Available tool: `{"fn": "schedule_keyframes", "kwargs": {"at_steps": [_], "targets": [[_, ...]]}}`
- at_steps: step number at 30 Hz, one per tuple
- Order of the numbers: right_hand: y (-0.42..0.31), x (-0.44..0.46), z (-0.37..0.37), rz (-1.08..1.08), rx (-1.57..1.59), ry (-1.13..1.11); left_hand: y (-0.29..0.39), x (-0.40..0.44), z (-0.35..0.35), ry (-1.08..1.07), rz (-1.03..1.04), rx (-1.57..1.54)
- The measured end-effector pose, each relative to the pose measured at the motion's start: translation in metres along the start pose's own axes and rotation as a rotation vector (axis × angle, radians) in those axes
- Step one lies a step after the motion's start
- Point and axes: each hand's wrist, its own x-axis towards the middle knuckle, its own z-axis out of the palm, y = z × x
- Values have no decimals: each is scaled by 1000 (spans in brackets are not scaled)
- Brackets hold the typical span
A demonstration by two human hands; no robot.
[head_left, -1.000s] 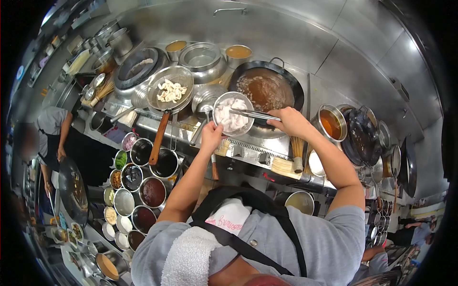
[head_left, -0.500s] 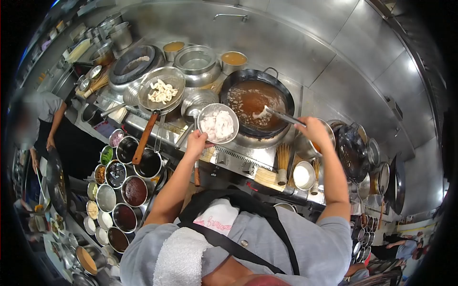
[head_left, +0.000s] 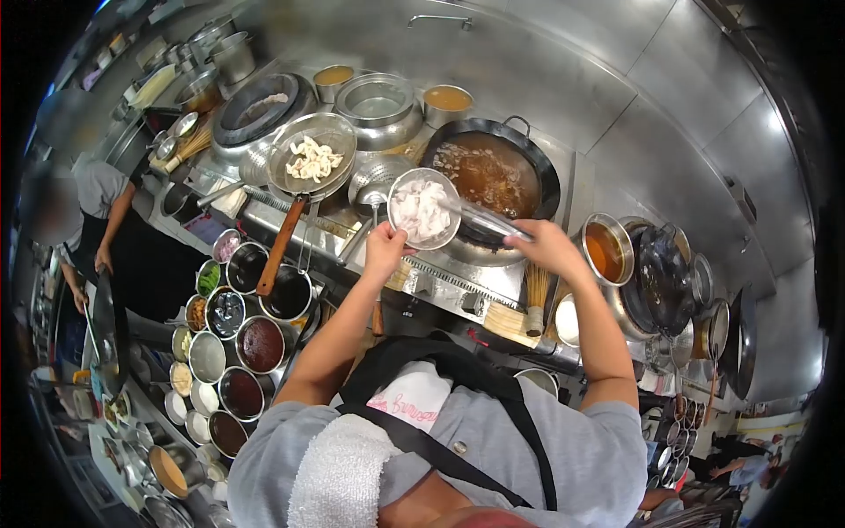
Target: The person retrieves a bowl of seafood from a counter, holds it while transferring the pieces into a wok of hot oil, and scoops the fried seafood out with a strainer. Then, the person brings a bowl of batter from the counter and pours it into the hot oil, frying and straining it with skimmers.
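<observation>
My left hand [head_left: 387, 252] grips the near edge of a round metal bowl [head_left: 451, 236] that holds pale, wet-looking raw pieces [head_left: 419, 211], perhaps sliced meat. In my right hand [head_left: 549, 246] is a pair of metal tongs [head_left: 489, 220], its tips reaching into the bowl over those pieces. Behind the bowl, a large black wok [head_left: 547, 167] holds brown, bubbling oil [head_left: 489, 172] with bits floating in it. To the left of the bowl, a wire strainer [head_left: 341, 139] with a wooden handle bears pale cooked-looking pieces [head_left: 313, 160].
A perforated ladle [head_left: 374, 176] lies beside the strainer. A bamboo brush [head_left: 536, 295] stands right of centre. Sauce pots [head_left: 261, 345] crowd the left side. A pot of orange liquid [head_left: 607, 251] and stacked woks [head_left: 664, 277] are at right. A co-worker [head_left: 110, 198] holds a wok at far left.
The tongs have moved left from over the wok's oil into the bowl. The pale piece at their tips is no longer seen there. My left hand still holds the bowl.
</observation>
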Motion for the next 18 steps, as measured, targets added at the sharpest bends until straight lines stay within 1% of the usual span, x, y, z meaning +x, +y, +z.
{"fn": "schedule_keyframes", "kwargs": {"at_steps": [1,2,4,5,6,7,8,10,11,14,17,18], "targets": [[1,5,17,-52,-95,19,0,-4,5,22,29,-55],[-15,5,24,-31,-62,-8,-4,-2,5,19,28,-54],[-12,9,43,-39,-56,88,-12,1,4,26,-4,-59],[-8,9,46,-44,-61,83,-14,2,3,32,-3,-65],[-5,9,47,-60,-32,132,-15,5,0,57,-30,-116],[-4,10,46,-75,-2,181,-15,6,-2,82,-58,-168],[-14,8,34,-82,-8,177,-20,11,-6,88,-55,-176],[-33,0,4,0,13,225,-31,19,-16,106,-108,-163],[-31,1,-7,-34,-10,264,-33,19,-20,134,-105,-124],[-37,4,-36,38,-88,239,-35,14,-31,127,-147,-141],[8,35,-15,-33,-176,210,-34,8,-37,113,-137,-167],[12,45,-3,85,-211,129,-33,5,-39,91,-134,-170]]}}
